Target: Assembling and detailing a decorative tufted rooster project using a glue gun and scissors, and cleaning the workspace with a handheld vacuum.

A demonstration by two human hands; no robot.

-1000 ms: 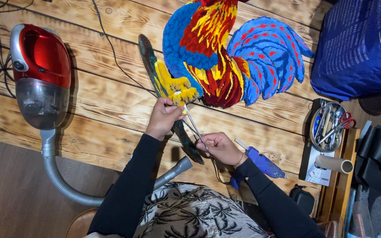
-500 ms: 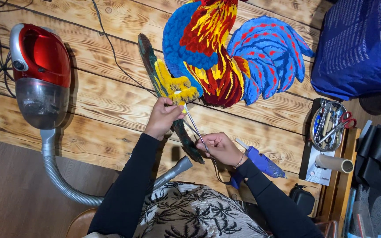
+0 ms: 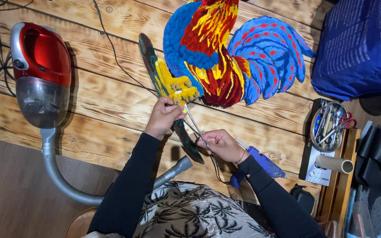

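Head view: right hand (image 3: 222,144) grips scissors (image 3: 194,125), blades pointing far-left toward the rug's (image 3: 225,57) yellow foot (image 3: 176,86); left hand (image 3: 163,117), nearer, pinches that edge.

One tufted rooster rug (image 3: 225,57), one red vacuum cleaner (image 3: 40,75), one blue bag (image 3: 358,48), one tool tin (image 3: 331,128), one cardboard tube (image 3: 334,164).

Both hands, left (image 3: 163,117) and right (image 3: 222,145), are raised with fingers curled.

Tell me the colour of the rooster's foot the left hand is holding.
Yellow: the tufted foot, pinched by the left hand, shows best in the head view.
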